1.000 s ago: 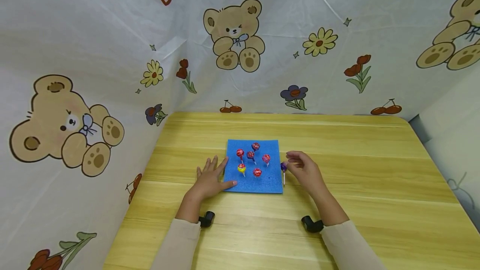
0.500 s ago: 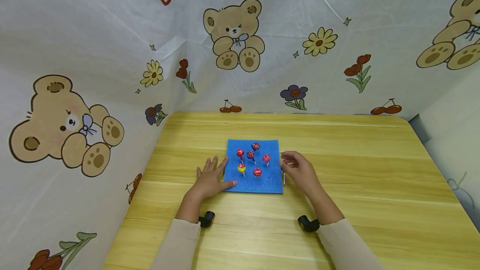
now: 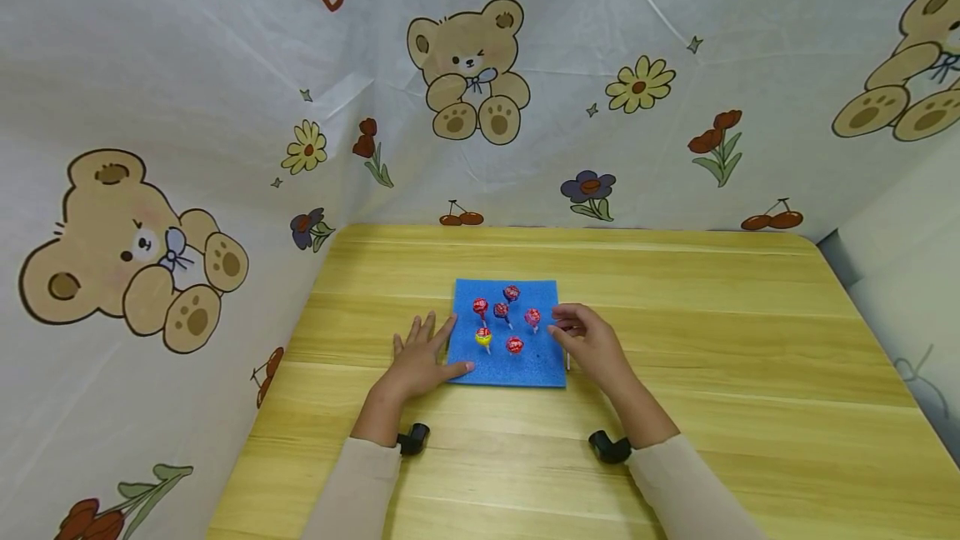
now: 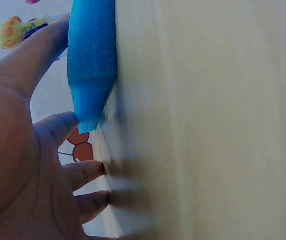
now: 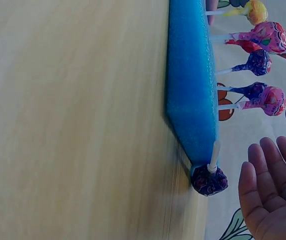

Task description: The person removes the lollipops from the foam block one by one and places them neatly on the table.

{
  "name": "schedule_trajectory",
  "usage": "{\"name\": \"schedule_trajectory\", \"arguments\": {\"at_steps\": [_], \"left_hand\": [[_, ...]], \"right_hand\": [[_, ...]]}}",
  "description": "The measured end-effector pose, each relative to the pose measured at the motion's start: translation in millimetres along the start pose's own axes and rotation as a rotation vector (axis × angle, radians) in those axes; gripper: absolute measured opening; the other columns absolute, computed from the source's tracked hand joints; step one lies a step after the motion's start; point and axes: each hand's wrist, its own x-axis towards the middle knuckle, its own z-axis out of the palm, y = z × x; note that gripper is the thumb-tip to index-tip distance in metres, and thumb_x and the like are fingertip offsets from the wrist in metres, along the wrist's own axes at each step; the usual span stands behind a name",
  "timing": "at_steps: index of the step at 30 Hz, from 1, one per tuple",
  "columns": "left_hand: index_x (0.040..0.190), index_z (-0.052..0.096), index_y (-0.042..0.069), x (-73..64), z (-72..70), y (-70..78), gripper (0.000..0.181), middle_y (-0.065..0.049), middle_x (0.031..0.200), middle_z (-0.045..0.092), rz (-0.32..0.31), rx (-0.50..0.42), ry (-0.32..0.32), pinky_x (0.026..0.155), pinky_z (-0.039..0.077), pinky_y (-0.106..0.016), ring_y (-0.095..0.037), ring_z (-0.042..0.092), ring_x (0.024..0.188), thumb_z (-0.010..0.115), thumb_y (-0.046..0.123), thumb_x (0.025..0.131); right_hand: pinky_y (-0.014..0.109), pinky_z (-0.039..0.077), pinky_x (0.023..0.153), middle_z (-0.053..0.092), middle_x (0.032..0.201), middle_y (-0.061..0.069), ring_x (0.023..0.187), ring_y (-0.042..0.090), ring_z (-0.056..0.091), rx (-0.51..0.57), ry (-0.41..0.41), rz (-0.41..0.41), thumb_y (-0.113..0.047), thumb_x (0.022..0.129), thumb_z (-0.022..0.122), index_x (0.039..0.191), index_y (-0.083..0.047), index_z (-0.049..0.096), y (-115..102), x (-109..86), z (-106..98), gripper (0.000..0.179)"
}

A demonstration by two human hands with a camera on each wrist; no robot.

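Several wrapped lollipops stand by their sticks in a blue foam board (image 3: 540,369), among them a yellow one (image 3: 483,337) and a pink one (image 3: 532,316). My left hand (image 3: 416,362) spreads its fingers at the board's left side, with the thumb resting on top of it. Over the right edge hovers my right hand (image 3: 597,348), close to the pink lollipop, its fingers holding nothing. Against that edge lies a loose purple lollipop (image 5: 209,180), its white stick leaning up in the right wrist view. The hand hides most of it in the head view.
The foam board lies on a wooden table (image 3: 712,357). A white cloth printed with bears (image 3: 472,73) and flowers hangs behind and to the left. A pale cable (image 3: 922,369) shows past the right side of the table.
My right hand has moved left, from beside the purple lollipop to over the board's right edge, and now covers the lollipop's head. My left hand and the board have not moved.
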Motion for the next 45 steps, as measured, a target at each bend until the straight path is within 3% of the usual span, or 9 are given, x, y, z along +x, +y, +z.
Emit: {"name": "schedule_trajectory", "arguments": {"at_steps": [5,13,45], "left_hand": [[0.162,0.018,0.035,-0.3,0.9,-0.9,0.097,-0.013,0.172,0.006,-0.009,0.012,-0.003,0.119,-0.006,-0.074,-0.040,-0.005,0.158,0.064,0.072,0.085],[0.162,0.019,0.034,-2.0,0.1,0.6,0.097,-0.012,0.172,0.007,-0.003,0.000,0.011,0.119,-0.007,-0.073,-0.039,-0.005,0.158,0.065,0.071,0.085],[0.162,0.020,0.032,-1.9,0.6,3.1,0.097,-0.015,0.171,0.008,-0.005,0.001,0.007,0.118,-0.005,-0.075,-0.043,-0.003,0.158,0.067,0.068,0.086]], "right_hand": [[0.028,0.056,0.092,0.068,0.127,0.010,0.111,0.023,0.064,0.010,-0.014,-0.020,-0.020,0.098,0.068,0.133,-0.005,0.061,-2.5,1.0,2.7,0.039],[0.042,0.056,0.097,0.069,0.126,0.009,0.112,0.024,0.065,-0.003,-0.017,-0.031,-0.022,0.098,0.069,0.132,-0.007,0.062,-5.2,2.9,7.6,0.038],[0.039,0.058,0.094,0.069,0.117,0.006,0.106,0.021,0.066,-0.012,-0.015,-0.010,-0.020,0.095,0.072,0.124,-0.011,0.066,-6.3,10.1,18.9,0.031]]}}
